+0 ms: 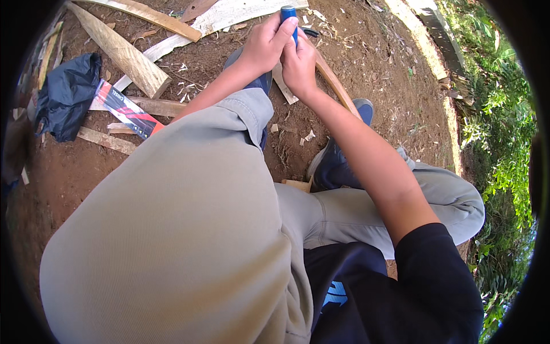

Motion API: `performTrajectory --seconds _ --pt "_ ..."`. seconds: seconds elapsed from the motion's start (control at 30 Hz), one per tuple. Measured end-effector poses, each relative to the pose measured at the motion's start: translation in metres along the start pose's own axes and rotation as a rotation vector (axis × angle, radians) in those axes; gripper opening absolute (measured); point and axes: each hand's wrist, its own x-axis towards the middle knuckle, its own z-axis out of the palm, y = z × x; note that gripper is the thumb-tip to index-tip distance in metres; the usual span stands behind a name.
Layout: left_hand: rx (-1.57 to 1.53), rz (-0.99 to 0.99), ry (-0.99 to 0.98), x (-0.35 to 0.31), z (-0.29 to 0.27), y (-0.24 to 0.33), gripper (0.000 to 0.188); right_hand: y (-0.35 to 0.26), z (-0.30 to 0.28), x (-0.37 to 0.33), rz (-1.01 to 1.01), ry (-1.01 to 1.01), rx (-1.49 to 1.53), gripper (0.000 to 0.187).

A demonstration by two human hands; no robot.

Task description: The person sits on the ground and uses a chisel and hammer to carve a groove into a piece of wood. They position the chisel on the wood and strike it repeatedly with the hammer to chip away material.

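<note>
Fingers of left hand (263, 47) closed on blue handle (288, 13), thumb against its side; handle between both hands, near top of view. Right hand (299, 69) clasped just below, fingertips hidden. Beyond: wooden strip (336, 83), blue shoe (364, 111).

Two bare hands (264, 47) show, with one blue cylindrical handle (288, 12) and two dark blue shoes (337, 167). Near the brown earth ground's (74, 178) left edge lie one black plastic bag (66, 94) and one flat red-and-black package (127, 110) (pale wood chips (310, 136) defy counting).
</note>
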Motion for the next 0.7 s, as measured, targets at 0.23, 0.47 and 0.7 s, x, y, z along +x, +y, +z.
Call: performTrajectory --seconds 0.23,0.47,0.7 --pt "-0.171 -0.114 0.052 0.007 -0.007 0.004 0.042 0.0 0.011 0.025 0.045 -0.074 0.055 0.038" --pt "-0.232 -0.085 0.092 -0.009 -0.011 -0.016 0.061 -0.018 0.013 0.017 0.065 -0.11 0.081 0.044" --pt "-0.448 -0.276 0.252 0.0 -0.015 -0.008 0.052 -0.023 0.008 0.019 0.187 0.038 0.052 0.05"
